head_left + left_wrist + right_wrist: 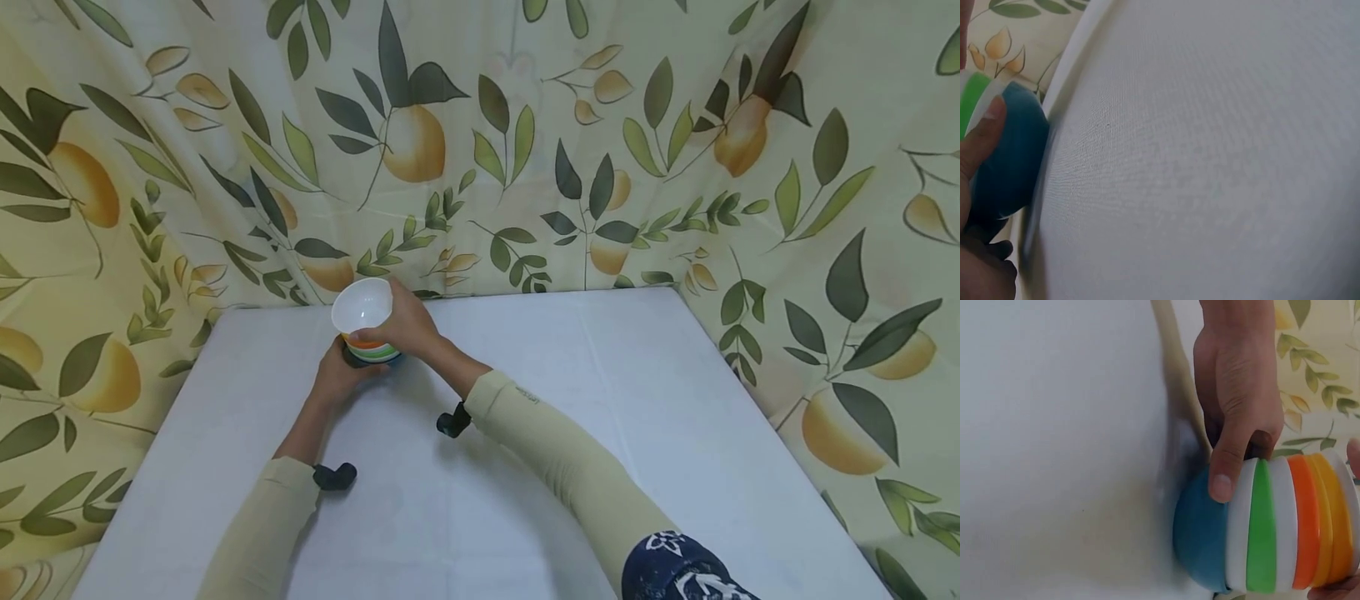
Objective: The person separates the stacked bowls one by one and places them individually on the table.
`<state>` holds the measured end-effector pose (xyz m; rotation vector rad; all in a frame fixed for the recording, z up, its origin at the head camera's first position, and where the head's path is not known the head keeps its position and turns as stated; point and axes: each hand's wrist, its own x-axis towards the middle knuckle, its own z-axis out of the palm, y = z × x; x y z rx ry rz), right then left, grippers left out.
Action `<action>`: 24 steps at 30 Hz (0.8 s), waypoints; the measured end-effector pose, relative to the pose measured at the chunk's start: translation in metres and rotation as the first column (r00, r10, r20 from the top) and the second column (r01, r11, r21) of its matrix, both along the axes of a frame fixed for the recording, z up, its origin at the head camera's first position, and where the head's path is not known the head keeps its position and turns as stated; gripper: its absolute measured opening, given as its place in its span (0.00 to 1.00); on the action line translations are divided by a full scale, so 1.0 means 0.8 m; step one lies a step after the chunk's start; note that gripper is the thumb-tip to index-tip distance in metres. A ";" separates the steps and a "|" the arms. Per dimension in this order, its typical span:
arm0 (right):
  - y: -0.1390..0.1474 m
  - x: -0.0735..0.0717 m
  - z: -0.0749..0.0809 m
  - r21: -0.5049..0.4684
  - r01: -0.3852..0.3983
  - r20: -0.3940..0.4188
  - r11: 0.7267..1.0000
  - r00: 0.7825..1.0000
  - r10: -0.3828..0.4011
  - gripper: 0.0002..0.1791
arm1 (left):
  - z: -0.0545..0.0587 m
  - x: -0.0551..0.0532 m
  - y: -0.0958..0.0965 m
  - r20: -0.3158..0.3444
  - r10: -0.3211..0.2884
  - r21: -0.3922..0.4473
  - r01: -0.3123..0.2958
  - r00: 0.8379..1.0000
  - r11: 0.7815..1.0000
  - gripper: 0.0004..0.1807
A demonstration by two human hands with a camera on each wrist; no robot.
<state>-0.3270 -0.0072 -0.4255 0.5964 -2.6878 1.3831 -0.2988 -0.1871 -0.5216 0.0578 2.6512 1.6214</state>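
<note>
A stack of nested bowls (372,351) is held upright near the table's back edge. A white bowl (358,307) tops it, and orange, yellow, white and green bands show below, down to a blue bowl (1200,534) at the bottom. My left hand (339,375) grips the stack low down, its thumb (985,137) lying on the side near the blue bowl's rim. Higher up, my right hand (411,321) grips the upper bowls from the right, thumb in front. Only bits of the right hand's fingers enter the right wrist view. The blue bowl's base is close over the tabletop.
A white cloth covers the table (600,433). Behind it and along both sides hangs a curtain (480,150) printed with fruit and leaves. Small black wrist devices (335,477) are worn at both sleeve ends.
</note>
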 end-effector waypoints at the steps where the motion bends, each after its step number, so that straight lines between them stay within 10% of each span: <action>1: 0.000 -0.001 0.000 0.009 0.003 0.002 1.000 1.000 -0.003 0.57 | -0.001 -0.001 0.000 0.001 0.003 0.002 -0.003 1.000 1.000 0.61; 24: -0.005 -0.007 -0.003 0.038 0.047 -0.030 0.998 0.999 -0.046 0.51 | -0.002 -0.009 -0.005 0.000 -0.008 -0.021 0.008 1.000 1.000 0.61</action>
